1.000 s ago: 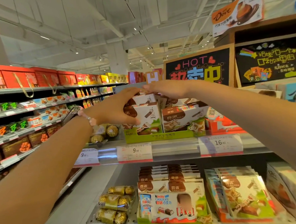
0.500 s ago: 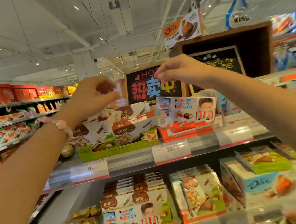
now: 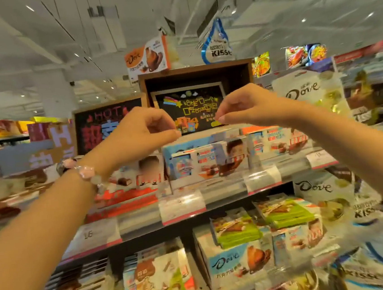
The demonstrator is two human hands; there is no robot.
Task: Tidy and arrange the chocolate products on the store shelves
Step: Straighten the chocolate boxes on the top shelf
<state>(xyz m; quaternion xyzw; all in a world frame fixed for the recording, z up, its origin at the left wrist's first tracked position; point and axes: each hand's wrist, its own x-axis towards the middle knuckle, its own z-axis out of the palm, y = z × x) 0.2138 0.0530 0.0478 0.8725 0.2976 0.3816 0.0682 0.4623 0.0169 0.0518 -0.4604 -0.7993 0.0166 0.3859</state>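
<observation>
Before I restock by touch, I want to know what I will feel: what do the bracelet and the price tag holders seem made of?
The bracelet: rounded pale pink and clear beads, glossy, probably glass or plastic. The price tag holders: clear plastic strips, judging by the glare over the paper labels behind them.

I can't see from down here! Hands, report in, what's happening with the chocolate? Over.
Left hand and right hand raised, fingers curled, holding nothing. Kinder boxes below on upper shelf, untouched. Nothing in the way.
</observation>
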